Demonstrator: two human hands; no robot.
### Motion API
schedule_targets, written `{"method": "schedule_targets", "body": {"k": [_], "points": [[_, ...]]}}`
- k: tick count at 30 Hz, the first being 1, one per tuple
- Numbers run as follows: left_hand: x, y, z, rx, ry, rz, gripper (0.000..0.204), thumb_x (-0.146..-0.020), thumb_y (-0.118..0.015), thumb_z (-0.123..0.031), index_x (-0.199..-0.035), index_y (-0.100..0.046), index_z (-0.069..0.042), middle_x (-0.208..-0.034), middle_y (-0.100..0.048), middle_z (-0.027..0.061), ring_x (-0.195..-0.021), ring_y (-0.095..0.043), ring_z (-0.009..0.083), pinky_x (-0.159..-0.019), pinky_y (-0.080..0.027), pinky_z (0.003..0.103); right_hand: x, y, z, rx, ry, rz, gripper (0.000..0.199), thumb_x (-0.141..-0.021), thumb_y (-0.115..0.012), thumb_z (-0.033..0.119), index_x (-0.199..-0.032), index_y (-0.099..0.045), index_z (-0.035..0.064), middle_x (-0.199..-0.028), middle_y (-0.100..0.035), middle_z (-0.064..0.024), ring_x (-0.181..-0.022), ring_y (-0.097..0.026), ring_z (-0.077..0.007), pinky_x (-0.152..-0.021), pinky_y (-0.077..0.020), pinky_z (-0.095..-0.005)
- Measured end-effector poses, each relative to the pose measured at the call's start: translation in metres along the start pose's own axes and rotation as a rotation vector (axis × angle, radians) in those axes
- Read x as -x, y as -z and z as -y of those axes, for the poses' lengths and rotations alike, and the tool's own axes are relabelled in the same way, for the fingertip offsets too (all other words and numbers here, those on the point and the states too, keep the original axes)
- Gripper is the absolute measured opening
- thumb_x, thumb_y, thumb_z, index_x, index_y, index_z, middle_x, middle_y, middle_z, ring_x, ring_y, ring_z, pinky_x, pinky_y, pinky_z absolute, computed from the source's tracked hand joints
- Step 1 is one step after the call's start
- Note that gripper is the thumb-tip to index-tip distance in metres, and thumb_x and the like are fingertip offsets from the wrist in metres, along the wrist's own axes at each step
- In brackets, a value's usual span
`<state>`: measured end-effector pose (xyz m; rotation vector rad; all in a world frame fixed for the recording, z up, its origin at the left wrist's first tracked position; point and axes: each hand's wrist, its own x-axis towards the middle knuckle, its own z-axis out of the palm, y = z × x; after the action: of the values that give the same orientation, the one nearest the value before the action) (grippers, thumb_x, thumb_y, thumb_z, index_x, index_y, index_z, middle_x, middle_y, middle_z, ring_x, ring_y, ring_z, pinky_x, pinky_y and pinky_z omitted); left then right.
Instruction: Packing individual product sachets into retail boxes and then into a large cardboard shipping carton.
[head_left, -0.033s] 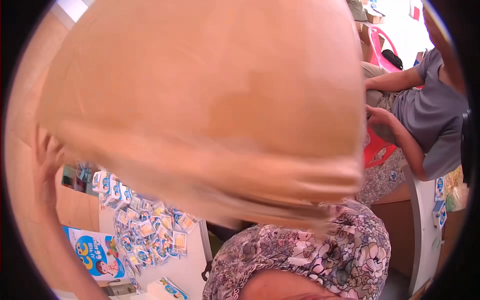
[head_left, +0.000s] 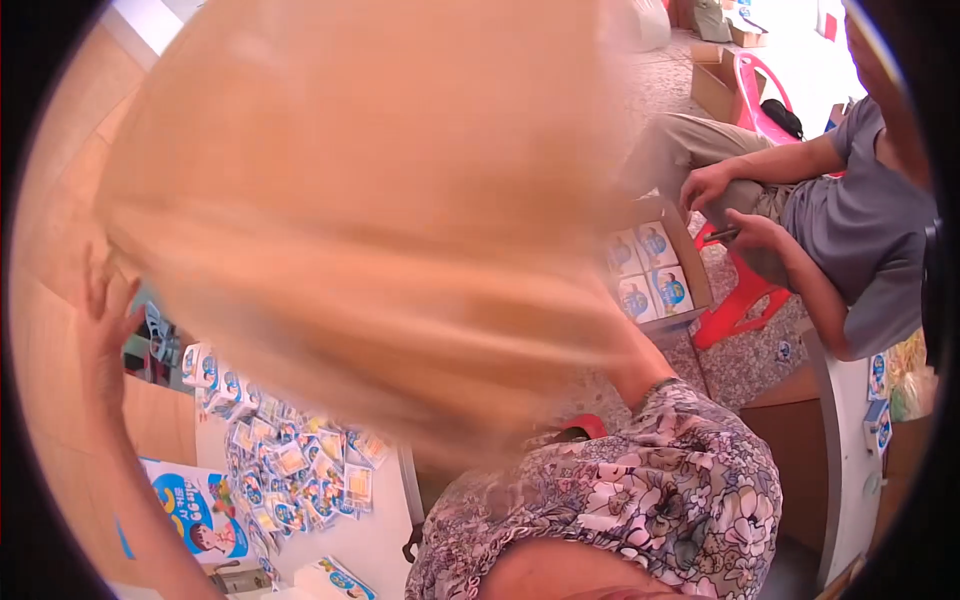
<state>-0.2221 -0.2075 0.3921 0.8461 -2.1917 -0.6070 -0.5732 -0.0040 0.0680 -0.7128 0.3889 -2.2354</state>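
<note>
Head view | left hand (head_left: 100, 330) grip open on blurred cardboard box (head_left: 370, 220) | white table (head_left: 375, 545), sachets (head_left: 290, 465)

cardboard sheet (head_left: 370, 200): tan | sleeve (head_left: 640, 500): grey-pink floral | chair (head_left: 745, 290): red | packets (head_left: 290, 460): blue-white

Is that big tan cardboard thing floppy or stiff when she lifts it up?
The tan cardboard sheet probably stays fairly stiff: it spans wide with the left hand only at its edge. It seems light for its size. Being so broad, it may wobble or flex.
</note>
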Motion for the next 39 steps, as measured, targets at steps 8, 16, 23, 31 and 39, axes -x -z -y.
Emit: {"method": "schedule_targets", "body": {"k": [8, 16, 23, 31, 39], "points": [[-0.001, -0.057, 0.042, 0.045, 0.056, 0.127, 0.078, -0.084, -0.073, -0.029, -0.15, -0.034, -0.014, -0.15, -0.04, 0.0096, -0.117, -0.056, 0.0191, -0.083, -0.048, 0.026, 0.024, 0.067, 0.005, 0.286, 0.155, -0.27, 0.05, -0.069, -0.06, -0.002, -0.119, -0.054, -0.0052, -0.111, -0.064, -0.0137, -0.099, -0.064, -0.0251, -0.086, -0.0534, -0.0357], [0.035, -0.114, 0.072, -0.025, -0.142, 0.125, 0.034, -0.085, -0.07, -0.006, -0.118, -0.063, -0.001, -0.123, -0.063, 0.0095, -0.107, -0.061, 0.0161, -0.079, -0.05, 0.025, 0.049, 0.107, 0.008, 0.405, 0.101, -0.404, 0.048, -0.069, -0.059, 0.0, -0.117, -0.054, -0.0036, -0.11, -0.063, -0.0127, -0.1, -0.063, -0.0246, -0.089, -0.0519, -0.0362], [0.053, -0.233, -0.025, -0.305, -0.959, 0.18, 0.05, -0.066, -0.08, -0.006, -0.114, -0.064, -0.004, -0.121, -0.062, 0.0159, -0.112, -0.058, 0.0333, -0.094, -0.046, 0.042, 0.111, 0.1, 0.006, 0.431, -0.003, -0.571, 0.047, -0.07, -0.06, 0.001, -0.117, -0.054, -0.0056, -0.11, -0.063, -0.0141, -0.1, -0.063, -0.0256, -0.089, -0.0517, -0.0369], [-0.009, -0.279, 0.047, -0.249, -0.178, 0.355, 0.05, -0.078, -0.066, -0.022, -0.118, -0.059, 0.006, -0.106, -0.067, 0.0231, -0.098, -0.064, 0.0389, -0.086, -0.05, 0.042, 0.162, 0.094, 0.02, 0.542, -0.134, -0.542, 0.052, -0.072, -0.064, 0.004, -0.121, -0.052, -0.0049, -0.115, -0.063, -0.015, -0.104, -0.063, -0.0263, -0.091, -0.0518, -0.0381], [0.053, -0.312, 0.067, 0.046, -0.182, 0.459, 0.036, -0.079, -0.053, -0.008, -0.112, -0.064, 0.002, -0.079, -0.063, 0.028, -0.078, -0.066, 0.0405, -0.072, -0.051, 0.044, 0.198, 0.12, 0.058, 0.775, -0.286, -0.655, 0.047, -0.076, -0.068, 0.013, -0.118, -0.057, -0.0042, -0.11, -0.064, -0.0117, -0.101, -0.063, -0.0212, -0.089, -0.0508, -0.036]]}}
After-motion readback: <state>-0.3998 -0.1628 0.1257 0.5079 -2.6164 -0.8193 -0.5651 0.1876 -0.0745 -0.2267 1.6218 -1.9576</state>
